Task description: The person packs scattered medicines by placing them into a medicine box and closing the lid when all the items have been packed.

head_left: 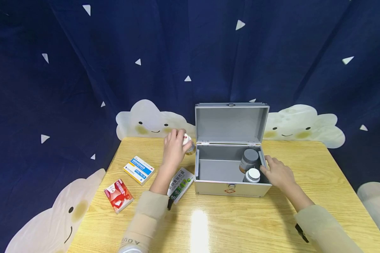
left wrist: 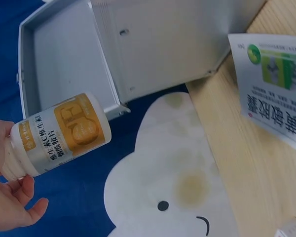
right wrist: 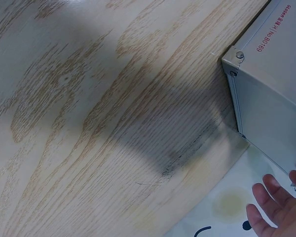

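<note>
My left hand (head_left: pixel 173 149) grips a vitamin bottle (left wrist: pixel 64 136) by its white cap end. The bottle has a white and orange label and is held tilted, just left of the metal medicine case (head_left: pixel 213 187). The case's lid (head_left: pixel 229 124) stands raised at the back. Inside, at the right end, are a grey-lidded jar (head_left: pixel 248 160) and a white bottle (head_left: pixel 252 175). My right hand (head_left: pixel 280 174) is at the case's right wall with fingers extended along its top edge, holding nothing. In the right wrist view, its fingers are spread beside the case's side.
On the wooden table (head_left: pixel 228 218), left of the case, lie a white and green medicine box (head_left: pixel 181 183), a blue and white box (head_left: pixel 139 169) and a red box (head_left: pixel 118 195). A dark blue curtain (head_left: pixel 164 38) with clouds hangs behind the table.
</note>
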Demonstrator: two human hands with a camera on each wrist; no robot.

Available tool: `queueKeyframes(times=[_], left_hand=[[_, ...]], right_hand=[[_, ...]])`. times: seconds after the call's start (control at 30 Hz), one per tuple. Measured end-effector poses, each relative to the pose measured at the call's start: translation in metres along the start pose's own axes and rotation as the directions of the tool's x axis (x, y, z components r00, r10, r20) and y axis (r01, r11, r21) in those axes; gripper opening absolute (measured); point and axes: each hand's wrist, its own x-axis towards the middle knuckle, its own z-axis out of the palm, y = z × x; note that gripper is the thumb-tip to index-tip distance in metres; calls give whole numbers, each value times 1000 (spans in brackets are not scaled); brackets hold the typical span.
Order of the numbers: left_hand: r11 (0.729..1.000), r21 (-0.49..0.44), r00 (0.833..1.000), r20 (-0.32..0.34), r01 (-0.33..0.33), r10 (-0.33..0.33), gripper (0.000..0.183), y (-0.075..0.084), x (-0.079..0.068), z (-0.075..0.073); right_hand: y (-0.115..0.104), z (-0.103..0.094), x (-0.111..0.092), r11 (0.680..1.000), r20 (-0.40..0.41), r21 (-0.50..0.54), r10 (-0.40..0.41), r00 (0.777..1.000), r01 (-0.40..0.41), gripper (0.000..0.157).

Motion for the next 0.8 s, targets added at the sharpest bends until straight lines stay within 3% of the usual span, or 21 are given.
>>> queueKeyframes(times=[0.43,0.8], left_hand=[[991,67,992,59,-118,114,40,29,6,20],[979,87,980,95,-185,177,35,43,10,45]], right_hand=[[-1,-1,0,1000,3,4,-9,1000,9,51],[0,-1,0,1000,8,-5,-5,1000,5,53]])
